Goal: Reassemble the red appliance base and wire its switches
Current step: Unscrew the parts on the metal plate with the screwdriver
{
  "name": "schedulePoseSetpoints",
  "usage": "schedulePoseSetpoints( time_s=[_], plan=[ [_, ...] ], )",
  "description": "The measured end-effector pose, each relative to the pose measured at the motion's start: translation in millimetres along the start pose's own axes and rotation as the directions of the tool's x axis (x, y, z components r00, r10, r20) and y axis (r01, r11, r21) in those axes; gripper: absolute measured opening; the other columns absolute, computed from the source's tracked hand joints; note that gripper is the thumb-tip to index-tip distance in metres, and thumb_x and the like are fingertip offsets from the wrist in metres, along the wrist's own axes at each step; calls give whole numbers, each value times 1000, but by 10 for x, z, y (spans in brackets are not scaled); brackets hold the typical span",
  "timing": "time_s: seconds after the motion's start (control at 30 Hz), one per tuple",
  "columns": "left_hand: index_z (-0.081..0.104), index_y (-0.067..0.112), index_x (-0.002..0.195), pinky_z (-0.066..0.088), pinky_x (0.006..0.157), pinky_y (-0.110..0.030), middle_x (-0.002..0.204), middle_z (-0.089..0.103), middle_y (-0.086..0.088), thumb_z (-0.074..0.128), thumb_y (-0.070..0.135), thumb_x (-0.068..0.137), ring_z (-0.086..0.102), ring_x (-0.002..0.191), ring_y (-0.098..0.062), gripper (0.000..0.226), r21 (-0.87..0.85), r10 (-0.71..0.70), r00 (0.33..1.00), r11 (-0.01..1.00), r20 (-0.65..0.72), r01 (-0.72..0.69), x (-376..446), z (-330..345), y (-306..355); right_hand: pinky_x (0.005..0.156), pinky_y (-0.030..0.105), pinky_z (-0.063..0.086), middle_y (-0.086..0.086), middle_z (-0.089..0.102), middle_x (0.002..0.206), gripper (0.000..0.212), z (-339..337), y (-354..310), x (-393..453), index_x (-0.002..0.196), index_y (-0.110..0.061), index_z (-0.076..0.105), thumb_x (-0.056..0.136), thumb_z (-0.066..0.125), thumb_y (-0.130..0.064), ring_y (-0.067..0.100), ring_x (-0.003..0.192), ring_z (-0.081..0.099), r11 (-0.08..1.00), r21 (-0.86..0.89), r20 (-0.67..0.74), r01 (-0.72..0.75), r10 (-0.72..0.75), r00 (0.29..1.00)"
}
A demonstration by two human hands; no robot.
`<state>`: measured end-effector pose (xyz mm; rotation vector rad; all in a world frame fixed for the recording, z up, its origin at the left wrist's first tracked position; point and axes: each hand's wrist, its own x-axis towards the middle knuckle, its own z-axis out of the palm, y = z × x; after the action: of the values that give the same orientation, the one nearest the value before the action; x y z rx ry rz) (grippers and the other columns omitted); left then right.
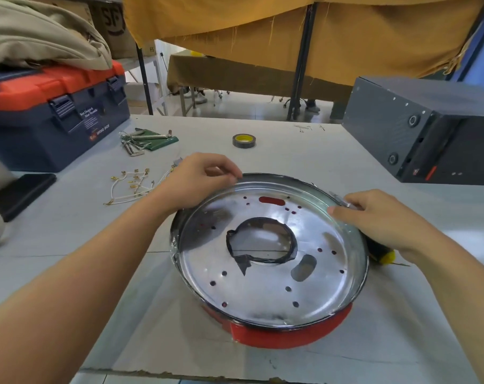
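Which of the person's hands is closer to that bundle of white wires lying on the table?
Left. The left hand pinches the pan's far-left rim, just right of the white wires. The right hand rests on the opposite rim, across the metal pan.

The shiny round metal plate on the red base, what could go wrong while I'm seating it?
The left hand and right hand pinch the thin rim of the shiny round metal plate; that edge might cut fingers. The yellow-handled screwdriver lies against the red appliance base and could get knocked off.
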<state>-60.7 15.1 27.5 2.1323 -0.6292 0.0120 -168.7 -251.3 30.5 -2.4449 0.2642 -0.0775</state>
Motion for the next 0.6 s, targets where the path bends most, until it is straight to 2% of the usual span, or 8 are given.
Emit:
schedulePoseSetpoints(
  time_s=[0.07, 0.13, 0.2, 0.27, 0.43, 0.6],
  plan=[
    [72, 28, 85, 50, 64, -13, 82, 73, 5, 65, 16, 87, 67, 75, -4, 14, -123, -18, 994, 992, -103, 6, -45, -22, 5, 60, 31, 24, 8, 39, 64, 47, 41, -27, 64, 78, 11, 49, 86, 63, -34, 19, 60, 35, 999, 44, -14, 19, -18, 1000],
    [71, 29, 83, 54, 64, -19, 80, 72, 5, 65, 15, 87, 66, 74, -8, 16, -158, -37, 980, 988, -196, 5, -142, -55, -10, 59, 31, 24, 7, 37, 64, 40, 91, -22, 111, 75, 9, 47, 87, 64, -26, 18, 60, 34, 997, 67, -22, 26, -25, 999],
    [72, 28, 84, 56, 70, -28, 81, 73, 3, 65, 15, 87, 68, 76, -13, 14, -176, -64, 971, 984, -230, 24, -273, -85, -37, 58, 31, 22, 5, 35, 60, 35, 125, 10, 136, 67, 3, 44, 88, 62, -19, 19, 58, 31, 997, 76, -39, 29, -26, 999],
    [72, 27, 85, 59, 71, -32, 82, 74, 3, 65, 15, 86, 70, 76, -16, 14, -204, -98, 971, 977, -219, 53, -395, -106, -57, 57, 31, 21, 4, 33, 58, 34, 148, 31, 142, 65, 0, 42, 88, 61, -16, 19, 56, 29, 997, 75, -63, 34, -29, 998],
    [73, 23, 87, 55, 73, -32, 84, 72, 2, 65, 12, 86, 68, 76, -12, 13, -181, -133, 960, 979, -246, 89, -462, -90, -52, 54, 31, 19, 3, 30, 56, 37, 164, 14, 153, 65, 3, 40, 88, 60, -17, 19, 55, 26, 998, 26, -96, 62, -59, 994],
    [72, 24, 88, 52, 68, -23, 81, 72, 4, 65, 15, 86, 65, 73, -4, 12, -146, -150, 946, 983, -287, 112, -445, -44, -58, 52, 31, 18, -1, 28, 51, 41, 173, -17, 148, 57, -13, 33, 87, 60, -17, 17, 51, 24, 998, -11, -105, 61, -62, 993]
  ],
)
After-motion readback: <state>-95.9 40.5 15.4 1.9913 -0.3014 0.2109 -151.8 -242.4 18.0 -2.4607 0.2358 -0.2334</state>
